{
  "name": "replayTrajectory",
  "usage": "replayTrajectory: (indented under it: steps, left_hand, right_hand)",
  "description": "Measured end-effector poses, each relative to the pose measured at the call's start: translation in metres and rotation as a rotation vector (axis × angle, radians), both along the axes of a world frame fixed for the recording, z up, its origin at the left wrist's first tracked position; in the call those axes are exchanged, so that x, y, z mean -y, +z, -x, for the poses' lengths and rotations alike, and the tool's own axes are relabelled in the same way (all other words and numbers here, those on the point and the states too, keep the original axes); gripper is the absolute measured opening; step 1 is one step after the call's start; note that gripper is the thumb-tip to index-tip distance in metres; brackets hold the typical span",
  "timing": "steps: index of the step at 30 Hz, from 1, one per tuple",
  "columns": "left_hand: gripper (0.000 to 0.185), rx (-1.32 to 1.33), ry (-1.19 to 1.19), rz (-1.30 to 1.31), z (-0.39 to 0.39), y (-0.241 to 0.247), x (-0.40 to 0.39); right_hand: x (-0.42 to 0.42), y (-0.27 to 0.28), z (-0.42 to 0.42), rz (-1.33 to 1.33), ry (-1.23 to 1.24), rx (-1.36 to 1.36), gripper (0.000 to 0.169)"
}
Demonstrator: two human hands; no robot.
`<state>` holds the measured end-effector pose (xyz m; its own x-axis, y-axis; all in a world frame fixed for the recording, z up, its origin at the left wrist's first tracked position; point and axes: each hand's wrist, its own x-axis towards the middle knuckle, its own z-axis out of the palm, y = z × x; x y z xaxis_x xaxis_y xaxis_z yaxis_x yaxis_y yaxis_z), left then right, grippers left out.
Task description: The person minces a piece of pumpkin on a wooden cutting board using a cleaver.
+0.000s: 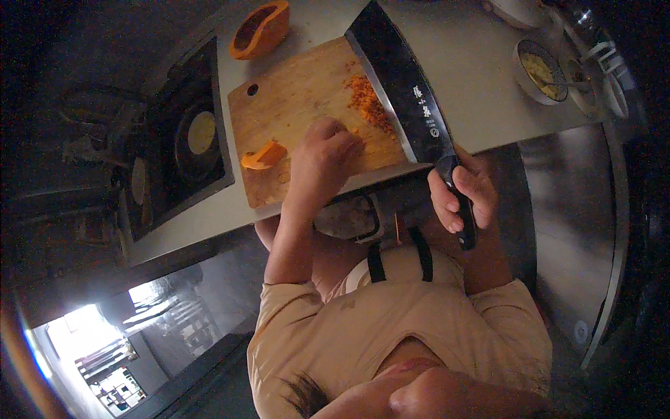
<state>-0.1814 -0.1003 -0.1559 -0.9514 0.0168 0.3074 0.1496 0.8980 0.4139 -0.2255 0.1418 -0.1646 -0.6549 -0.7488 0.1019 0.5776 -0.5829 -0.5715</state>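
My right hand (466,196) grips the black handle of a wide cleaver (408,78), its dark blade tilted over the right side of a wooden cutting board (309,78). Along the blade's edge lies a heap of finely chopped orange squash (369,102). My left hand (330,144) is over the middle of the board with its fingers curled; whether something is under them cannot be seen. To its left a cut chunk of orange squash (265,155) rests on the board. A hollowed squash piece (260,31) sits on the counter beyond the board.
At the left is a dark cooktop (172,173) with a round pan (183,141) holding something pale. A bowl of yellowish food (539,70) with a utensil stands at the right, beside other dishes. The counter's front edge (209,228) runs close before my body.
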Motion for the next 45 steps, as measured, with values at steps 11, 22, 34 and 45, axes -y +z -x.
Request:
replayTrajectory:
  steps: [11, 22, 34, 45]
  left_hand:
    - [0.008, -0.170, 0.328, 0.124, -0.037, 0.010, -0.029]
    - [0.009, -0.218, 0.293, 0.031, -0.015, 0.006, -0.035]
    - [0.015, -0.039, 0.321, 0.029, 0.002, 0.033, -0.049]
    - [0.018, 0.024, 0.295, -0.048, 0.014, 0.031, -0.043]
  right_hand:
    - [-0.016, 0.047, -0.023, -0.383, 0.277, 0.080, 0.055]
    - [-0.017, 0.056, -0.024, -0.437, 0.179, 0.067, 0.054]
    - [-0.022, 0.084, -0.023, -0.636, 0.236, -0.093, 0.056]
    - [-0.006, 0.078, 0.003, -0.593, 0.273, -0.110, 0.053]
